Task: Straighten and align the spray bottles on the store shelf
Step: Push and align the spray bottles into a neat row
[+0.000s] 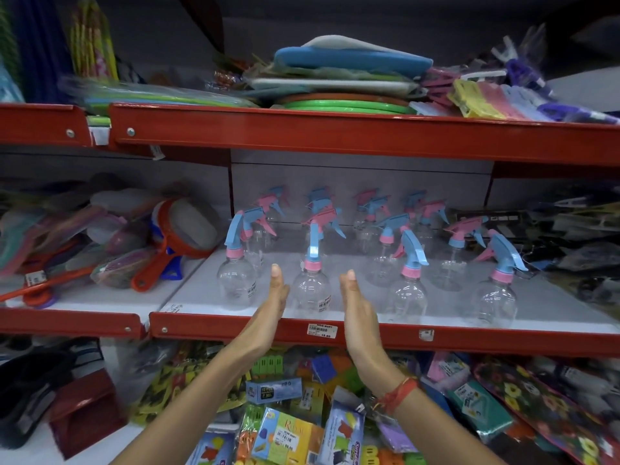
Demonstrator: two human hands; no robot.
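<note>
Several clear spray bottles with pink and blue trigger heads stand in rows on the middle shelf [385, 333]. One front bottle [312, 283] stands between my two hands, its blue trigger head turned toward me. My left hand [268, 310] is flat, fingers up, just left of that bottle. My right hand [357, 310], flat too, is just right of it, a red thread on the wrist. Neither hand holds anything; whether they touch the bottle I cannot tell. More front bottles stand at the left [236, 275], right [407, 290] and far right [498, 293], their heads pointing different ways.
The red upper shelf [335, 135] carries stacked plastic plates and packets. Left of the bottles lie strainers with orange handles [174, 243] and wrapped goods. Dark packets [553, 226] crowd the right end. Below the shelf edge lie colourful packets [288, 434].
</note>
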